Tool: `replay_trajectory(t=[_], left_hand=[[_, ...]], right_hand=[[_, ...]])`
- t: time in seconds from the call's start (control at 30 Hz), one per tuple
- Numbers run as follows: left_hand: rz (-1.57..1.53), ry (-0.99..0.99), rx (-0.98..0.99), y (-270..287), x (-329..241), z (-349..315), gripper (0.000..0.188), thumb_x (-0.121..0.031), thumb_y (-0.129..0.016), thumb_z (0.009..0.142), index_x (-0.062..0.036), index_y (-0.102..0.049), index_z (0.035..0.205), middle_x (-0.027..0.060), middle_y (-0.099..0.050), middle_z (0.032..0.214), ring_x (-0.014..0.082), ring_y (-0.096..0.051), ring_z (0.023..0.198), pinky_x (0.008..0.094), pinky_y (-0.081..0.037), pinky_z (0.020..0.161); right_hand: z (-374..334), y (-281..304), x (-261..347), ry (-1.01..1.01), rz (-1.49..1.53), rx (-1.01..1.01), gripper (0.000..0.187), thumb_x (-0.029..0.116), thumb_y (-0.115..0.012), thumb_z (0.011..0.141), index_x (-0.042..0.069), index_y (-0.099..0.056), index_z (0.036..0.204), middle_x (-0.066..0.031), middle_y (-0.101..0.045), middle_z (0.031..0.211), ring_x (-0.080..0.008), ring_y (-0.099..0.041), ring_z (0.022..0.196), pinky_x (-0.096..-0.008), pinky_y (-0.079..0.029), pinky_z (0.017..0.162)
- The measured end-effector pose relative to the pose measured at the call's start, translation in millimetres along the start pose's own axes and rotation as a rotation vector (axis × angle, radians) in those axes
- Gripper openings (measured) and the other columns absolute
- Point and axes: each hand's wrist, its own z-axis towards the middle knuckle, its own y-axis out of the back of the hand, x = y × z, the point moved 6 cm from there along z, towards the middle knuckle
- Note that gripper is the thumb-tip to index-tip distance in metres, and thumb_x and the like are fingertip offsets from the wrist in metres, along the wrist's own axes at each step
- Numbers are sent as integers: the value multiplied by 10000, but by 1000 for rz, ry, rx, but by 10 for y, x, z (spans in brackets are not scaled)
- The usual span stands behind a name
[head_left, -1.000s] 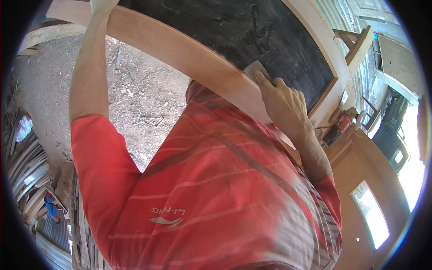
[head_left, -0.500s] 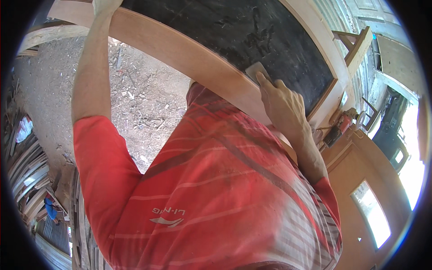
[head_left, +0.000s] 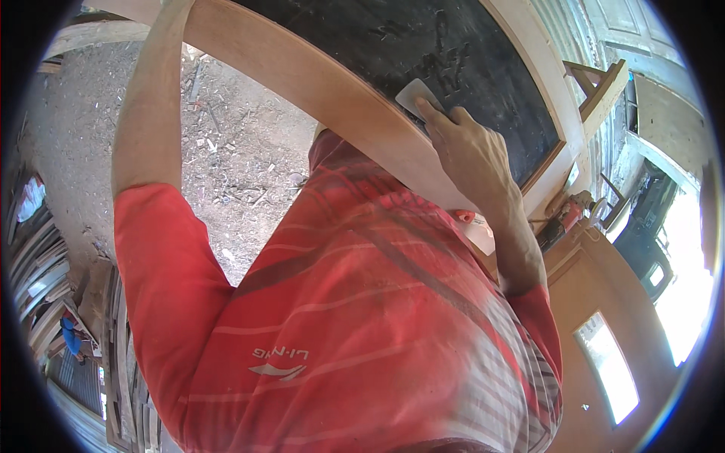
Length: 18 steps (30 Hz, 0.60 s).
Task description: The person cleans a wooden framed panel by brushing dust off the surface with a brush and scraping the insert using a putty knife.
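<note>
My right hand (head_left: 470, 147) is closed on a flat, pale scraper (head_left: 412, 95), its blade lying against a dark panel (head_left: 355, 47). Light scratch-like smears and darker raised marks show on that panel beside the blade. A reddish-brown wooden frame (head_left: 287, 69) surrounds the panel, and the scraper is close to the frame's near inner edge. At the upper left, my left hand (head_left: 177, 6) reaches onto the frame. The picture's top edge cuts it off, so its fingers are hidden.
A wooden support (head_left: 604, 92) stands past the frame's right end. Below it are a red and black power tool (head_left: 565, 217) and a wooden door (head_left: 596, 291) with a glazed opening. Stacked timber strips (head_left: 45, 260) lie at left; wood shavings litter the dirt floor (head_left: 234, 155).
My right hand and the scraper have shifted left and slightly farther away along the panel. A small red object now shows below my right wrist. The left arm stays in nearly the same place.
</note>
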Motion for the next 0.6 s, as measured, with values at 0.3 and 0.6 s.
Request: replay_trajectory(t=[0.3, 0.6], left_hand=[[-17, -8, -20, 75, -23, 29, 364, -334, -703, 921, 1, -689, 1062, 225, -677, 1119, 409, -625, 1115, 486, -501, 968], [-27, 12, 6, 42, -66, 29, 364, -337, -701, 925, -3, -682, 1067, 220, -671, 1113, 409, -619, 1117, 486, -495, 975]], right_hand=[[-191, 156, -565, -134, 76, 64, 380, 161, -594, 998, 260, -677, 1355, -105, -643, 897, -327, -702, 877, -444, -542, 757], [282, 336, -79, 253, -350, 133, 306, 126, -607, 940, 232, -738, 1195, -94, -674, 939, -309, -720, 901, -437, -580, 794]])
